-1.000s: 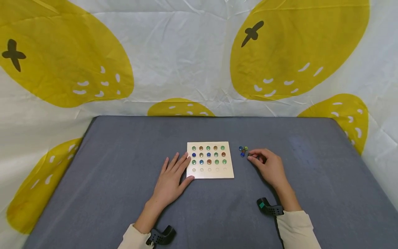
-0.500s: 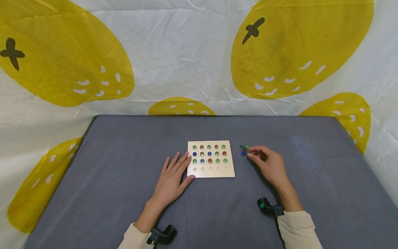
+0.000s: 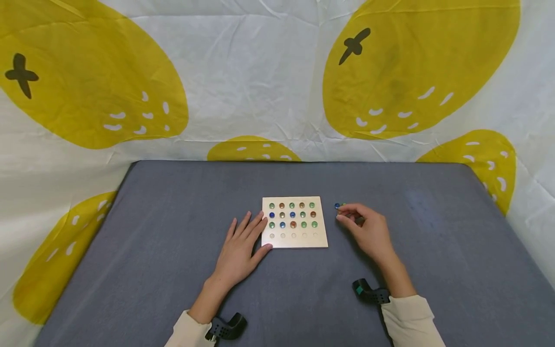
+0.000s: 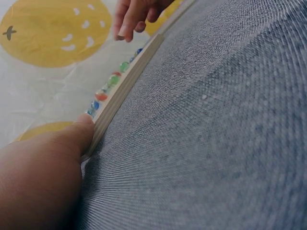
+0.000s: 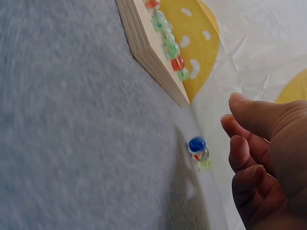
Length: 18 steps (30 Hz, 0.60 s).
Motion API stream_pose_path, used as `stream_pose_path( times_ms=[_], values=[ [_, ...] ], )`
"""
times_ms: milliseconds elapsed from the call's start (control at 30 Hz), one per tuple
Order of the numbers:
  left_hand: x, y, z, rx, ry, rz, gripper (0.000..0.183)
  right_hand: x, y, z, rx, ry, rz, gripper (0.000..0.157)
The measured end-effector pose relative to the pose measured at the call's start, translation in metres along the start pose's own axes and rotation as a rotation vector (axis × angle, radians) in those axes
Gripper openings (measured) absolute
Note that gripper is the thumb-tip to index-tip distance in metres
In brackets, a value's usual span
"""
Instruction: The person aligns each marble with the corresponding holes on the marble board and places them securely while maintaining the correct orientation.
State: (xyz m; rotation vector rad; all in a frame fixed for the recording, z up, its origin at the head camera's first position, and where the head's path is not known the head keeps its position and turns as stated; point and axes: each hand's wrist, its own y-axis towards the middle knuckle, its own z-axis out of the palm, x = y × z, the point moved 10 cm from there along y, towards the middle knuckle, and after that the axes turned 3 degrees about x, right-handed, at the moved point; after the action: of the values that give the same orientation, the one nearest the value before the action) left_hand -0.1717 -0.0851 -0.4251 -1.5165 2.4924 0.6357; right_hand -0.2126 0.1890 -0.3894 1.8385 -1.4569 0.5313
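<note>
A pale wooden board [image 3: 321, 241] lies on the grey cloth, with three rows of its hollows filled by coloured glass marbles [image 3: 293, 224]. Its front row of hollows is bare. My left hand [image 3: 236, 258] rests flat with spread fingers, fingertips and thumb on the board's left edge. To the right of the board, my right hand [image 3: 368, 233] pinches a small marble between thumb and index fingertip, the marble mostly hidden. Beneath these fingers a small cluster with a blue marble [image 5: 196, 144] and a yellow-green marble [image 5: 205, 164] sits on the cloth, partly covered in the head view.
The grey cloth-covered table [image 3: 195, 193] extends around the board on all sides. Behind it hangs a white curtain [image 3: 251, 72] printed with large yellow fruit. Each wrist wears a black camera mount [image 3: 227, 327].
My right hand has shifted left over the marble cluster toward the board, with the pinched marble, hiding more of the cluster. My left hand stays in place.
</note>
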Motion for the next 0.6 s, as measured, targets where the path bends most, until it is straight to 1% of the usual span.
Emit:
stream_pose_path(
  times_ms=[300,600],
  values=[
    [0.0,-0.001,0.002,0.023,0.013,-0.011,0.062,0.016,0.0,0.013,0.024,-0.008,-0.043,0.017],
    [0.001,0.0,0.001,0.02,0.014,-0.013,0.062,0.03,0.006,0.026,0.052,0.031,-0.06,0.017]
  ],
)
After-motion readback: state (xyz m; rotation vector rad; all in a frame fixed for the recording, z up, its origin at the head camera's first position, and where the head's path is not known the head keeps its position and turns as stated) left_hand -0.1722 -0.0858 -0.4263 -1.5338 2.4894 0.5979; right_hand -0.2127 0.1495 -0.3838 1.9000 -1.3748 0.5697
